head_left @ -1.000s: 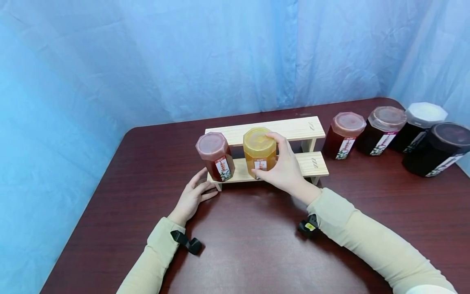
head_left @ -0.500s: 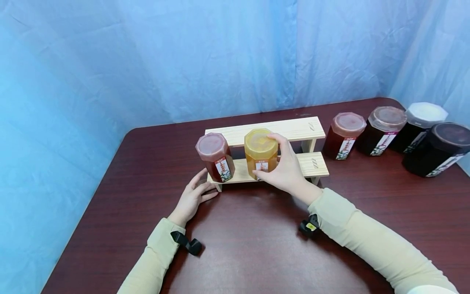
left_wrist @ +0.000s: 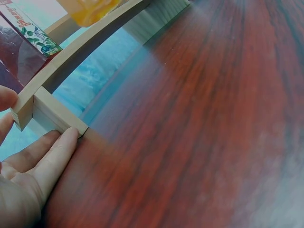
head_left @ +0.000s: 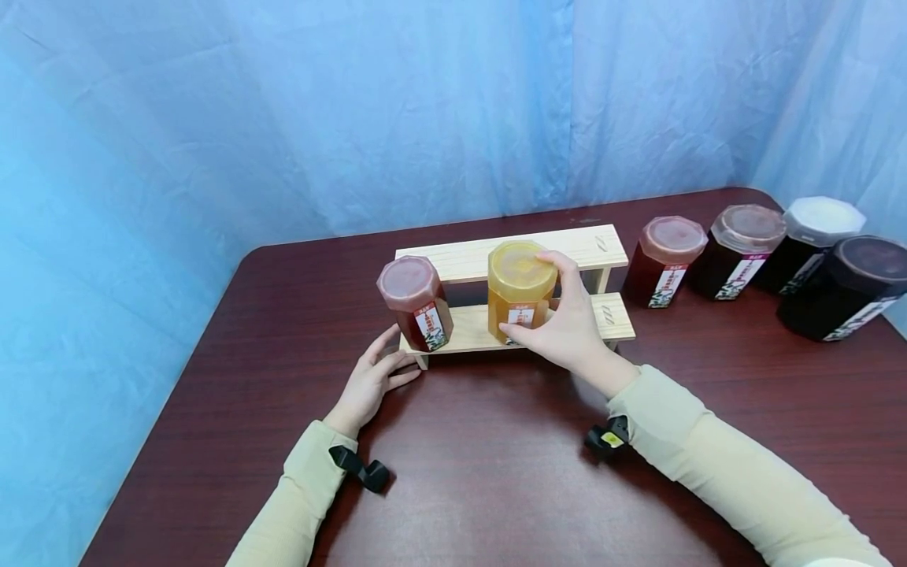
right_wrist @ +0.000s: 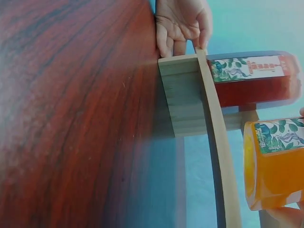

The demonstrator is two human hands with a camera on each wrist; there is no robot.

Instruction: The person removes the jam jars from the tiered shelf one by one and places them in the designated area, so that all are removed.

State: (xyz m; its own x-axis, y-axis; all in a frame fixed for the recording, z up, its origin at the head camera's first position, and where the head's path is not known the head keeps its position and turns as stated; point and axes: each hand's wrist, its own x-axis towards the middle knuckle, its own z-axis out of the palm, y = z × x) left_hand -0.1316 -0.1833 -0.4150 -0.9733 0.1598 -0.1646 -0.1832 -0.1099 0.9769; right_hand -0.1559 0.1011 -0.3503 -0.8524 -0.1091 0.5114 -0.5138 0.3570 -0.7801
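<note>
My right hand (head_left: 563, 327) grips an amber-yellow octagonal jar (head_left: 523, 287) by its side, thumb in front and fingers behind. In the right wrist view, a gap shows between the base of this yellow jar (right_wrist: 275, 166) and the lower shelf board (right_wrist: 218, 142). My left hand (head_left: 372, 382) touches the left end of the two-tier wooden rack (head_left: 468, 331), its extended fingers (left_wrist: 59, 149) against the leg and board end. A dark red jar (head_left: 418, 303) with a pink lid stands upright on the lower tier's left end.
The rack's upper tier (head_left: 453, 260) lies behind the lower one. To the right on the brown table (head_left: 482, 472) stand a red jar (head_left: 666, 264) and several darker ones, including a jar with a white lid (head_left: 822, 216). Blue curtains (head_left: 425, 118) hang behind.
My right hand has carried the yellow jar to the right above the lower tier, and it appears larger now. The left hand and the red jar keep their places.
</note>
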